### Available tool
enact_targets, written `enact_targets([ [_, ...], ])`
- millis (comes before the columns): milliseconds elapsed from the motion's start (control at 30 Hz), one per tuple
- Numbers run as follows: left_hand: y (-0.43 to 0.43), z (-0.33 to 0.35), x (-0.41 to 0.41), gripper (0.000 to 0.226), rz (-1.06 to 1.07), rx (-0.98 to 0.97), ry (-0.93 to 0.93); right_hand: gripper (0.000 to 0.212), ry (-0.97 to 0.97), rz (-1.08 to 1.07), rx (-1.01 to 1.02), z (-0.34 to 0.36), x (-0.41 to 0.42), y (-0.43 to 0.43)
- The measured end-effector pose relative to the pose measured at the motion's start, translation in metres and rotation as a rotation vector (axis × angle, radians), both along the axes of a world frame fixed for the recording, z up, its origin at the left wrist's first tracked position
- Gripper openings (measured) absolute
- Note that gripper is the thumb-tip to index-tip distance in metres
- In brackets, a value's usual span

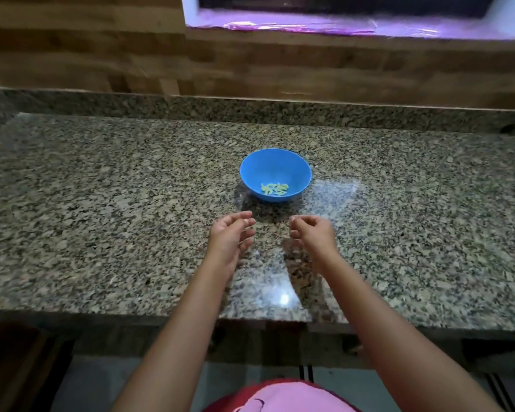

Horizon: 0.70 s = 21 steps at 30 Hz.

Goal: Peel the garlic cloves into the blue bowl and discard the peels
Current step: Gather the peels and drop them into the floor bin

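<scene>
A blue bowl (275, 166) stands on the granite counter (101, 203) near its middle. Several pale peeled garlic cloves (274, 188) lie at the bottom of the bowl. Just in front of the bowl, my left hand (231, 236) hovers over the counter with its fingers loosely curled and nothing in it. My right hand (311, 231) is a short way to its right, fingers also loosely curled and holding nothing. The palms face each other. I see no unpeeled garlic and no peels.
The counter ends in a low granite upstand (250, 108) against a wooden wall (101, 55). A window ledge with purple sheeting (339, 25) sits above at the right. The counter's front edge (161, 318) runs below my forearms.
</scene>
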State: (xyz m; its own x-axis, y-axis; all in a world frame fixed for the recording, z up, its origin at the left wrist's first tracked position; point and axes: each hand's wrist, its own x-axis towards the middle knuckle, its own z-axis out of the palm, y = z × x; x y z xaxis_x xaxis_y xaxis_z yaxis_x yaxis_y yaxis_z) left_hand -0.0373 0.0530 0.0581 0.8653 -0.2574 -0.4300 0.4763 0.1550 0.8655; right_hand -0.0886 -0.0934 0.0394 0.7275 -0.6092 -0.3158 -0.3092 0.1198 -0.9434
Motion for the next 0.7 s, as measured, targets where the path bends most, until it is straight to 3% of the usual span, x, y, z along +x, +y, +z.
enact_targets([
  [67,-0.012,-0.004,0.004,0.017,0.002,0.030,0.006,0.009,0.097,0.061,-0.196,-0.006,0.003,-0.018],
  [200,-0.029,-0.010,0.012,0.017,-0.025,0.057,0.017,0.024,0.192,0.189,-0.501,-0.009,0.007,-0.037],
  [333,-0.038,-0.015,0.016,0.018,-0.069,0.071,0.032,0.024,0.311,0.287,-0.728,-0.019,0.011,-0.045],
  [700,-0.045,-0.021,0.021,0.018,-0.139,0.074,0.055,0.010,0.302,0.328,-0.793,-0.020,0.014,-0.050],
])
